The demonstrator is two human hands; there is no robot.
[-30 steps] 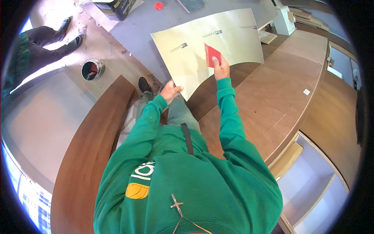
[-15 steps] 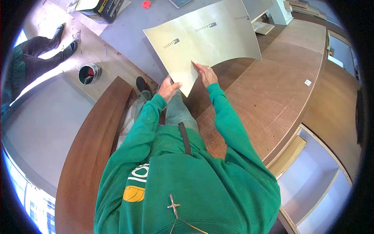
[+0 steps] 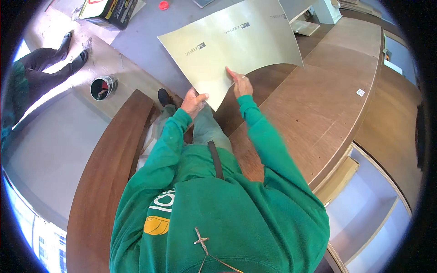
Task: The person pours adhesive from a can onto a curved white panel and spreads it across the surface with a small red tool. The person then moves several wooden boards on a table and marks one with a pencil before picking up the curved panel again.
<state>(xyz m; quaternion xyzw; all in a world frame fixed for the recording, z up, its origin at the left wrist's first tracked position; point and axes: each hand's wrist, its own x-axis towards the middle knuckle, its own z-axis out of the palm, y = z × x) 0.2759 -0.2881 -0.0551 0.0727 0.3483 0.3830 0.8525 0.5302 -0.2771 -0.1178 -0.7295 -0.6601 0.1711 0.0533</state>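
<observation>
- One large pale sheet (image 3: pixel 236 45), thin and glossy, slightly bowed; held out ahead of the fingers, its near corner hanging between both hands, over the brown curved board (image 3: pixel 318 104).
- Step in hand, as judged: the sheet is being steadied and lined up over the board. A next move would call for a firm pinch on both sides and an even lowering, so the sheet does not buckle.
- Left hand (image 3: pixel 193 102): fingers curled shut, pinching the sheet's lower edge just left of the corner.
- Right hand (image 3: pixel 240 84): fingers mostly extended, lying flat against the sheet's face near the same corner; thumb side hidden, so whether it grips cannot be told.
- Beyond the fingertips, past the sheet: small red cap (image 3: pixel 163 5) on the grey floor.
- Left of the left hand, well apart: open tin (image 3: pixel 102 87); further left, another person's dark legs and shoes (image 3: pixel 50 63).
</observation>
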